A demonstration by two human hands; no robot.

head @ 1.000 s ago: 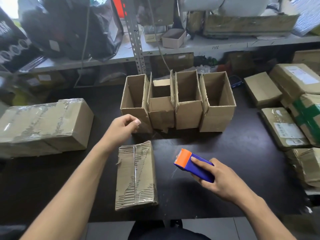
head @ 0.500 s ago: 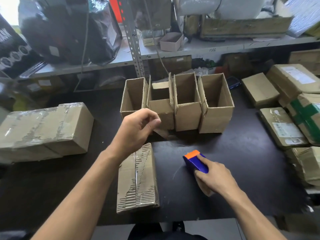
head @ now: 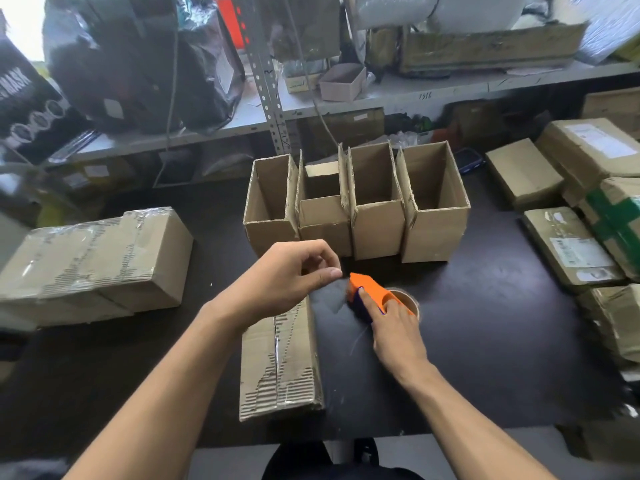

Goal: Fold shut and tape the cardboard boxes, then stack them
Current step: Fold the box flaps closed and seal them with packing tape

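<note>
Taped box (head: pixel 280 362) lies flat at centre of the dark surface (head: pixel 502 341), long axis toward 12 o'clock; its top skin is torn to bare corrugation, a shiny tape strip down the seam. Judged light, fairly stiff, weak where peeled; best taken by the two long side walls, not the ragged face. Left hand (head: pixel 287 282) hovers over its far end, fingers loosely curled, thumb near forefinger, pinching nothing I can make out. At 3 o'clock of that hand, the right hand (head: pixel 391 327) grips the orange-and-blue tape dispenser (head: pixel 372 296), held low to the surface. Four open boxes (head: pixel 356 209) stand upright in a touching row at 12 o'clock: thin-walled, likely to crush if squeezed. Large wrapped box (head: pixel 93 261) at 9 o'clock, parcels (head: pixel 571 244) piled at 3 o'clock; bare room lies between row and near edge, right of centre.
</note>
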